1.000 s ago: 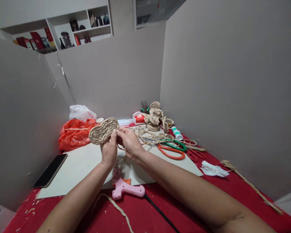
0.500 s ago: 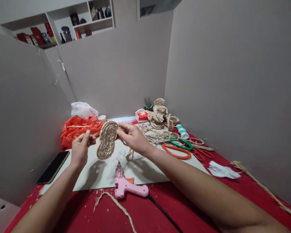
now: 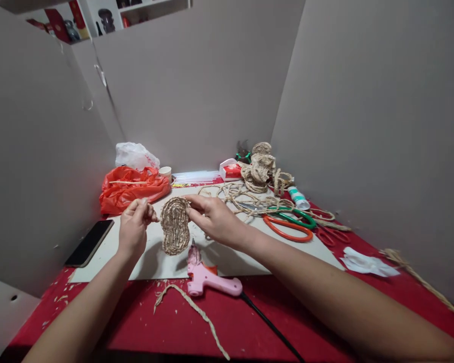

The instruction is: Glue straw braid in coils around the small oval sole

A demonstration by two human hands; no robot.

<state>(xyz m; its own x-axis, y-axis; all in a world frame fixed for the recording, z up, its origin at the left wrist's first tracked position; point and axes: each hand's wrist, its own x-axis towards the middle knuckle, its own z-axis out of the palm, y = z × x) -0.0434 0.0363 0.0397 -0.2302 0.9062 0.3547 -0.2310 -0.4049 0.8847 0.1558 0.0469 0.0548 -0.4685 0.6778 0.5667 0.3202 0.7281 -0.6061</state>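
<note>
My right hand [image 3: 215, 219] pinches the upper edge of a small oval mat of braided straw rope [image 3: 174, 225], holding it upright over the white board [image 3: 136, 252]. My left hand [image 3: 134, 227] hovers just left of the mat with fingertips pinched together; whether anything is between them I cannot make out. A pink glue gun [image 3: 208, 277] lies on the board's front edge, just below the mat, nozzle pointing up at it.
Orange-handled scissors [image 3: 287, 229] and green-handled scissors [image 3: 293, 217] lie right of my hand among loose rope [image 3: 245, 199]. A red plastic bag [image 3: 130, 189], a phone [image 3: 90, 242], a white tissue [image 3: 369, 262] and a straw strand [image 3: 192, 307] lie on the red tablecloth. Grey partitions enclose the desk.
My left hand let go of the mat and drew away to the left. My right hand turned the mat upright and lowered it toward the board.
</note>
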